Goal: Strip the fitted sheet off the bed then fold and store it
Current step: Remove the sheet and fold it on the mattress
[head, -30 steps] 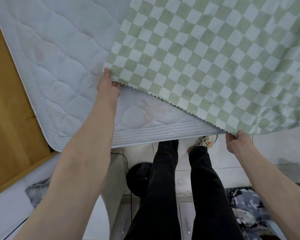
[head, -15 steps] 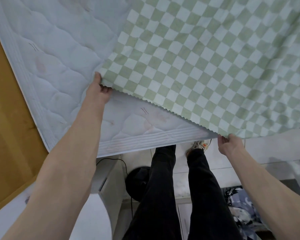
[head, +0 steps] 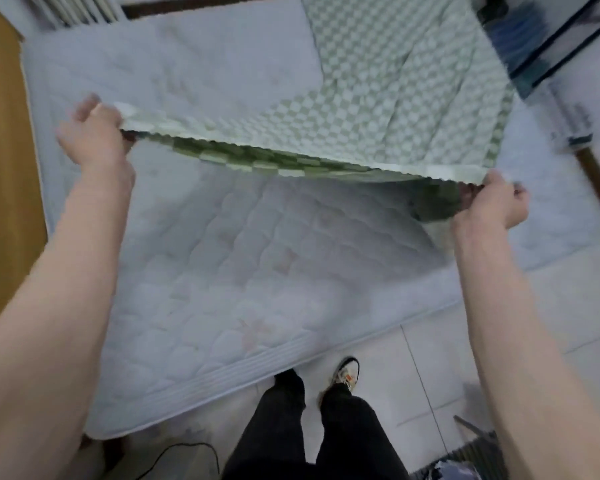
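Observation:
The green-and-white checkered sheet (head: 388, 98) hangs lifted above the bare quilted white mattress (head: 222, 265). Its near edge is stretched between my two hands, and its far part still lies on the mattress toward the back right. My left hand (head: 94, 136) grips the sheet's left corner, raised over the mattress's left side. My right hand (head: 496, 202) grips the sheet's right corner near the mattress's right edge. The frame is blurred by motion.
A wooden panel (head: 0, 168) runs along the bed's left side. My legs and shoes (head: 343, 375) stand on the tiled floor (head: 447, 358) at the bed's foot. A black cable (head: 174, 452) lies on the floor. A dark-framed stand (head: 555, 46) sits at back right.
Both hands have raised the sheet's near edge off the mattress and pulled it taut. The view has swung up, so much more of the bare mattress shows.

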Available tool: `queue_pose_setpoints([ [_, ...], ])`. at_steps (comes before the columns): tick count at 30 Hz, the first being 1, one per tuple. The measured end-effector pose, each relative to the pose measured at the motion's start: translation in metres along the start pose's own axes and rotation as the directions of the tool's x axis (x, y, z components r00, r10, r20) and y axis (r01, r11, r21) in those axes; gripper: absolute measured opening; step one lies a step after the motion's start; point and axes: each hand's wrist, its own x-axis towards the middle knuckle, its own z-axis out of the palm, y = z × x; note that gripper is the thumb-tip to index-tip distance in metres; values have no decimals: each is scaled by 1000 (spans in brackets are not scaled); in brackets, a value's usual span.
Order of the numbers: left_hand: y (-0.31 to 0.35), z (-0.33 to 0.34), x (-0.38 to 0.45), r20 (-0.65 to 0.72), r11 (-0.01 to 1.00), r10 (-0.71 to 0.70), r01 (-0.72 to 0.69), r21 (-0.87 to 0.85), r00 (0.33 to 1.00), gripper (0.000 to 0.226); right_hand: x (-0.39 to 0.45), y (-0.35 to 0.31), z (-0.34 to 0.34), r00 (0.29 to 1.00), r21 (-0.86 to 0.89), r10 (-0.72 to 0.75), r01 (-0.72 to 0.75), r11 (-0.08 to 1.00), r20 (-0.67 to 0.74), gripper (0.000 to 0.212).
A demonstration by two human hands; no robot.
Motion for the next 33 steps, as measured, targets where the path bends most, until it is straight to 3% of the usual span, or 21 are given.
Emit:
queue_pose_setpoints([
  [2,7,-18,-24,-42,998,34,-37,-55,999,27,-13,-17,-7,998,-40,-52,51,998,-21,20],
  [4,-38,-81,-54,-66,993,-97,101,54,993,28,-33,4,-65,990,-164,140,-137,977,4,19],
  [5,-70,-117,-66,-94,954,-269,279,109,958,30,-40,27,-107,959,-239,283,-277,931,-7,17],
  [6,-95,-150,-82,-119,915,-354,370,159,928,35,-47,45,-150,883,-339,467,-452,825,-40,18],
  [8,-131,-211,-113,-248,847,-456,502,173,855,41,-52,72,-224,767,-386,628,-623,680,-130,28],
  [9,-143,-242,-120,-287,840,-467,521,152,837,40,-51,79,-253,734,-373,650,-669,643,-196,26],
  [10,-148,-262,-136,-323,833,-472,535,142,820,35,-44,85,-278,707,-265,687,-703,660,-166,21],
  [12,-149,-278,-169,-412,880,-355,449,155,839,31,-43,80,-301,717,-240,675,-696,677,-177,27],
  [14,-151,-283,-192,-419,904,-333,412,112,845,43,-36,76,-316,655,-122,729,-754,645,-196,39],
  [16,-151,-289,-209,-399,909,-326,400,118,857,48,-30,68,-329,643,-140,741,-765,628,-192,42],
  [30,-132,-313,-301,-433,986,-111,153,63,895,41,-21,6,-356,689,-86,724,-721,687,10,18],
  [33,-122,-310,-307,-396,993,-65,100,68,916,39,-21,-6,-349,702,-44,709,-708,705,72,22],
])
